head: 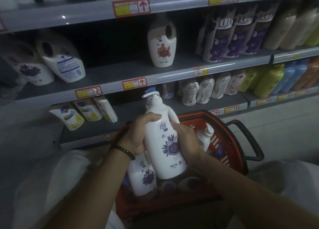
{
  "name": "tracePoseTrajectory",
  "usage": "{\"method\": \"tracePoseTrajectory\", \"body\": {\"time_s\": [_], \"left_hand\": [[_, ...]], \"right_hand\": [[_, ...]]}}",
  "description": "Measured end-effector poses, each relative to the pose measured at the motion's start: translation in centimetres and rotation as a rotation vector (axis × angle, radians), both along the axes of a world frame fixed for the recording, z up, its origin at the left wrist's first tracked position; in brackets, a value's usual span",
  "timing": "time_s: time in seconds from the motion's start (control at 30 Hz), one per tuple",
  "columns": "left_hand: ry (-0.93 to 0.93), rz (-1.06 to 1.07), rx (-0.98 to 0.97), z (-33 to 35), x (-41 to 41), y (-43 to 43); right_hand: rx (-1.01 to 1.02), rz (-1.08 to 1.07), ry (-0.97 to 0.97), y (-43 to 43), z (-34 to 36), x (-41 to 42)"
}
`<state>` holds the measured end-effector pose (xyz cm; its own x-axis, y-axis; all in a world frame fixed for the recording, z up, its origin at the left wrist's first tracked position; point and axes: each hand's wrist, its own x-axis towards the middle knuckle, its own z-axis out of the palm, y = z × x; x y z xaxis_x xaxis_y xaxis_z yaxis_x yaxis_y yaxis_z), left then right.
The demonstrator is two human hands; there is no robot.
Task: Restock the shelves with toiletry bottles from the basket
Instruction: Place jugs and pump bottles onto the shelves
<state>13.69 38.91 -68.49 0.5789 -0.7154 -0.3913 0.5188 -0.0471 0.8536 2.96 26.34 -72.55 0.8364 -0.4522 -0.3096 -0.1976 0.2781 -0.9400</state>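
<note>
A tall white pump bottle (pixel 164 139) with a purple flower label is held upright above the red basket (pixel 222 137). My left hand (pixel 138 134) grips its left side, fingers curled over the shoulder. My right hand (pixel 185 139) grips it from the right. In the basket lie a second purple-flower bottle (pixel 141 178) and a white pump bottle (pixel 205 135). The grey middle shelf (pixel 120 70) holds one red-flower bottle (pixel 162 42) and two similar bottles (pixel 60 59) at the left.
Purple Lux bottles (pixel 238 34) stand at the right of the middle shelf. The lower shelf carries floral bottles (pixel 205 90), yellow and blue bottles (pixel 269 80) and refill pouches (pixel 82 115). The basket's black handle (pixel 248 137) sticks out to the right.
</note>
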Motion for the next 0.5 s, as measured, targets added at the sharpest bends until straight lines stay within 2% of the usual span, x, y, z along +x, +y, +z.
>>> {"method": "tracePoseTrajectory", "body": {"time_s": [0.2, 0.5], "left_hand": [[-0.06, 0.062, 0.121, -0.1, 0.8, 0.1], [-0.147, 0.083, 0.126, -0.2, 0.0, 1.8]], "right_hand": [[-0.046, -0.069, -0.028, 0.2, 1.4, 0.6], [-0.206, -0.228, -0.085, 1.0, 1.8, 1.2]]}}
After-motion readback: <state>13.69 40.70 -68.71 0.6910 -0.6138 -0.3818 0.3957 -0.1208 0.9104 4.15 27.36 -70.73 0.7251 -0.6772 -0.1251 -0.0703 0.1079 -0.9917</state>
